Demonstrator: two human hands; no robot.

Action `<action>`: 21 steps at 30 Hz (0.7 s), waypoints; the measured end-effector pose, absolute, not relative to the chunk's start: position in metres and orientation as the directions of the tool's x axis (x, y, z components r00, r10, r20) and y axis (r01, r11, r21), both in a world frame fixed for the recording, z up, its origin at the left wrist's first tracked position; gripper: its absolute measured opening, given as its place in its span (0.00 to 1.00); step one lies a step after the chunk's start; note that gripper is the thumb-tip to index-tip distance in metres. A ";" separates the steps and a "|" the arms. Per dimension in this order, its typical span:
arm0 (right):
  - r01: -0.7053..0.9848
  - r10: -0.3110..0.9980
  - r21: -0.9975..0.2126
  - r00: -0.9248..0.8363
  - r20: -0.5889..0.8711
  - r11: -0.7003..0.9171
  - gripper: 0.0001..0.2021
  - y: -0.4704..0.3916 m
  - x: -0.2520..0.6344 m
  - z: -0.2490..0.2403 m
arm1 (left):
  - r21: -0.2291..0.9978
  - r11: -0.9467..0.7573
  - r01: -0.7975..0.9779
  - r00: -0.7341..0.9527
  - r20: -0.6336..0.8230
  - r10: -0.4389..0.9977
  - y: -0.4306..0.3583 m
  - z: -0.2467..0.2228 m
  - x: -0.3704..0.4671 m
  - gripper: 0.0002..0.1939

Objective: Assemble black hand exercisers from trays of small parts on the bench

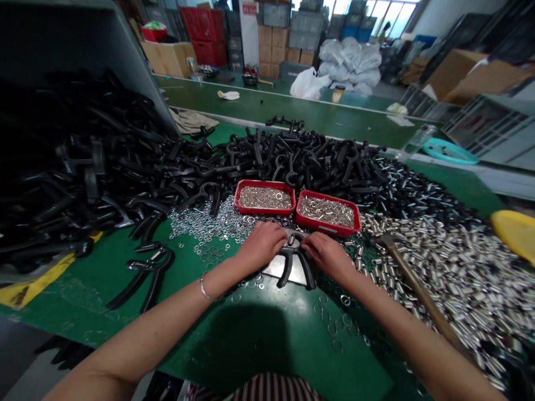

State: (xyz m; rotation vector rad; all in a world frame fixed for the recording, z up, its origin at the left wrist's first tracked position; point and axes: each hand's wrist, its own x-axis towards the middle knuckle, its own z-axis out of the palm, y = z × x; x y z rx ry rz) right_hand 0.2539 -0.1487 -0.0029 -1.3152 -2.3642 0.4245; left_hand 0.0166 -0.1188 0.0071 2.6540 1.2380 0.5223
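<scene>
A black two-handled clamp (310,271) lies on a small metal plate (273,268) in front of me, its handles toward me. A short silver cylinder sits between its jaws. My left hand (264,243) is closed at the clamp's upper left, the fingertips pressed together by the cylinder. Pinching the upper right jaw is my right hand (326,252); what small piece may be in its fingers is hidden. Another clamp (155,270), with a silver cylinder in its middle, rests to the left on the green table.
Two red trays (264,211) of small metal parts stand behind the hands. Black clamp halves (259,156) heap up behind and spill from a grey bin (137,50). A hammer (418,284) lies on silver cylinders (472,278) at right. Washers (196,225) and thin rings are scattered about.
</scene>
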 end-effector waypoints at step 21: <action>0.768 0.719 -0.018 -0.591 0.366 0.640 0.10 -0.163 0.240 -0.026 | -0.118 -0.776 0.620 0.784 0.151 0.603 -0.156 -0.008 0.051 0.13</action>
